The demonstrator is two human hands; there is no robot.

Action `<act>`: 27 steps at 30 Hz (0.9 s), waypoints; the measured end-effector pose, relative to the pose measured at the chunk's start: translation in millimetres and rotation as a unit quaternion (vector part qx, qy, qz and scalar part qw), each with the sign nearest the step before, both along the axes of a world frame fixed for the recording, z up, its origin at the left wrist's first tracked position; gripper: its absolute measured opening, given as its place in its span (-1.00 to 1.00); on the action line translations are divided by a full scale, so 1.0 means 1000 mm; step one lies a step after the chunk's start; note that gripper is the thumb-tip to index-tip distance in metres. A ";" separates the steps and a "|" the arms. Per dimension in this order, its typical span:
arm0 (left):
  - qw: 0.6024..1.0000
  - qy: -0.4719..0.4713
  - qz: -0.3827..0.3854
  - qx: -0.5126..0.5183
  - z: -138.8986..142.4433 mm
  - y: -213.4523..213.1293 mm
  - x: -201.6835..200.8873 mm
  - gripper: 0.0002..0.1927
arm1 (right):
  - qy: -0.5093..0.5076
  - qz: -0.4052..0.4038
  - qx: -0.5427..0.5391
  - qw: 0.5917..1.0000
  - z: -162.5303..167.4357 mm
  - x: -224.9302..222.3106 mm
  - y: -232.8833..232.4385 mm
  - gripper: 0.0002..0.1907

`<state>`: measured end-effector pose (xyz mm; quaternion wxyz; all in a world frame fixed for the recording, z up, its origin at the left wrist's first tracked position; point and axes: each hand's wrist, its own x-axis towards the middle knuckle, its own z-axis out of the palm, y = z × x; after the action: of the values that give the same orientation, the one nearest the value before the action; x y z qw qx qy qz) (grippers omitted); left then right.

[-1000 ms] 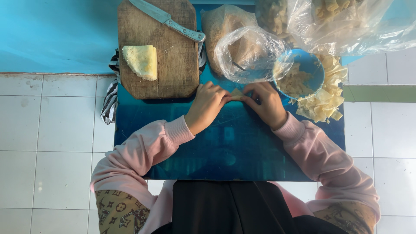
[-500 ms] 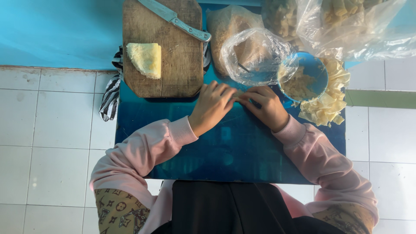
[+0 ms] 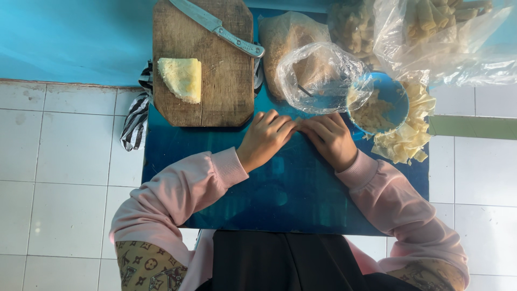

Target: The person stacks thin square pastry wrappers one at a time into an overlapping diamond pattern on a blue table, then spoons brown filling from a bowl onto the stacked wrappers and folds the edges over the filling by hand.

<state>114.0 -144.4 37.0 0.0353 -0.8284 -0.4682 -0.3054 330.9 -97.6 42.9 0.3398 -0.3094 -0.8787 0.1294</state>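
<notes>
My left hand (image 3: 265,138) and my right hand (image 3: 327,138) rest close together on a blue low table (image 3: 226,183), fingertips meeting over a small pale piece (image 3: 297,120) that is mostly hidden under the fingers. Both hands are curled down over it. Just beyond the fingers lies an open clear plastic bag (image 3: 319,75). A blue bowl (image 3: 398,99) with crumbly filling sits right of my right hand, beside a pile of pale yellow wrapper pieces (image 3: 409,137).
A wooden cutting board (image 3: 226,81) at the back left bears a yellow block (image 3: 181,78) and a metal knife (image 3: 218,26). A striped cloth (image 3: 134,121) hangs off the table's left edge. Clear bags of pale sticks (image 3: 431,32) crowd the back right. White tiled floor surrounds the table.
Both hands stay pressed together over the small piece, with the fingers shifting only slightly. The view has drifted a little.
</notes>
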 end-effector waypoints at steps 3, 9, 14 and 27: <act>1.000 -0.018 0.007 -0.012 -0.003 0.007 -0.001 -0.83 | -0.013 -0.010 0.012 1.000 0.003 0.000 0.004 -0.81; 0.999 -0.023 0.022 -0.015 -0.005 0.018 0.000 -0.84 | -0.006 -0.039 0.024 0.999 0.000 -0.003 0.012 -0.79; 0.999 -0.018 0.029 -0.014 -0.005 0.027 0.005 -0.83 | -0.019 -0.034 0.021 0.999 -0.005 0.001 0.023 -0.77; 0.999 0.025 0.046 0.003 -0.010 0.043 0.004 -0.77 | -0.034 -0.049 0.024 0.998 -0.007 -0.002 0.037 -0.71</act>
<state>118.1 -101.0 26.8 0.0632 -0.8131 -0.5039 -0.2844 328.4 -60.4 36.2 0.3233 -0.3476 -0.8764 0.0809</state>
